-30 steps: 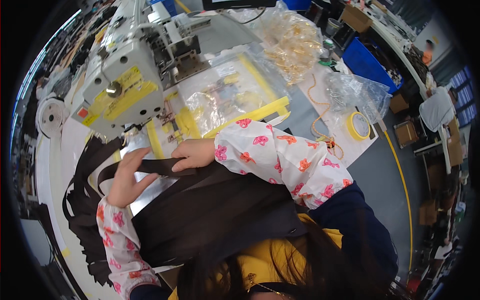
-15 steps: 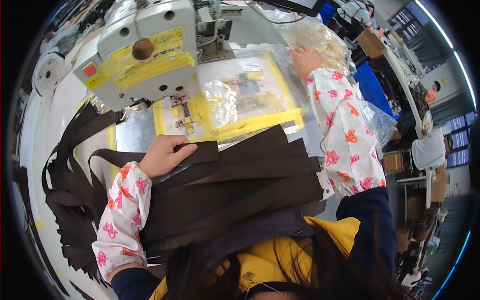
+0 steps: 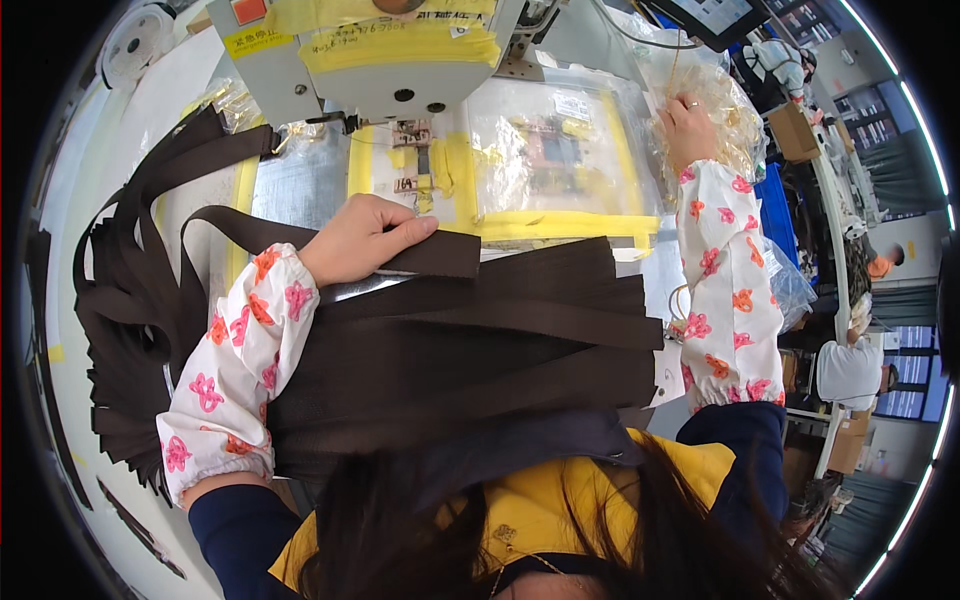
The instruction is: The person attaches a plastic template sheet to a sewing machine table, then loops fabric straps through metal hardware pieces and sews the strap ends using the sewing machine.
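Note:
My left hand (image 3: 368, 238) grips a dark brown webbing strap (image 3: 450, 256) near its free end, thumb on top. The strap loops back left into a bundle of like straps (image 3: 135, 330). Below it, a wide layer of dark brown straps (image 3: 480, 365) lies across the table in front of me. At the upper right my right hand (image 3: 688, 128) is in a heap of crinkled clear plastic (image 3: 738, 115). Its fingers are curled down; whatever they pinch is too hidden to make out.
A grey sewing machine head (image 3: 380, 75) with yellow tape stands over the work area. Beside it lies a clear template plate (image 3: 545, 160) edged in yellow tape. A blue bin (image 3: 775, 205) is beyond my right arm, and a screen (image 3: 710, 18) hangs at the top. People work farther right.
My view has shifted, so the machine sits higher and further right. My right hand's fingers, spread at the plastic heap before, are now more curled. My left hand keeps the strap end.

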A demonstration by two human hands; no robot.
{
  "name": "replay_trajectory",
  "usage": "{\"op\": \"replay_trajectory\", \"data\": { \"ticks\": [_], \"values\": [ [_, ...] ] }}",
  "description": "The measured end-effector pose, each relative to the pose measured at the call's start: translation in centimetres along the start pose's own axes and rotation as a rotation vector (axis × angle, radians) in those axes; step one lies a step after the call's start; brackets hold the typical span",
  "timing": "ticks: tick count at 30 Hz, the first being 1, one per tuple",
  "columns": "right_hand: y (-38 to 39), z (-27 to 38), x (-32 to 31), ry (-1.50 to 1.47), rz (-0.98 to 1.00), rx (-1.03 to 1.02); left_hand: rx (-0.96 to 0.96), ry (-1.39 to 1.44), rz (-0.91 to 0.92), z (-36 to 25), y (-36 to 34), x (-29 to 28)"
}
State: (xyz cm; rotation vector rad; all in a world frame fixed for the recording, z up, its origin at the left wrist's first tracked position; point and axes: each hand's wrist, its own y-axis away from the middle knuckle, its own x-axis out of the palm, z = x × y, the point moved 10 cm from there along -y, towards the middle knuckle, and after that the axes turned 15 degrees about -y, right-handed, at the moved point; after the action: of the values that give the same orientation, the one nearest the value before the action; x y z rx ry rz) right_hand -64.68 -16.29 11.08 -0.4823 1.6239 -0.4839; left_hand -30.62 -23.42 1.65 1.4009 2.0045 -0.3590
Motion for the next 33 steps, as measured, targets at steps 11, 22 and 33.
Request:
{"op": "replay_trajectory", "data": {
  "ticks": [11,22,33],
  "values": [
    [-0.2,21.5,3.2,-1.878,0.219,0.672,0.102,0.161,-0.257,-1.0,0.1,-1.2],
    [1.5,25.2,6.2,-1.809,0.081,0.896,0.143,0.240,-0.324,-1.2,0.6,-1.2],
    [0.0,27.1,4.7,-1.850,0.057,0.533,0.193,0.327,-0.237,-2.3,0.2,-0.1]
  ]
}}
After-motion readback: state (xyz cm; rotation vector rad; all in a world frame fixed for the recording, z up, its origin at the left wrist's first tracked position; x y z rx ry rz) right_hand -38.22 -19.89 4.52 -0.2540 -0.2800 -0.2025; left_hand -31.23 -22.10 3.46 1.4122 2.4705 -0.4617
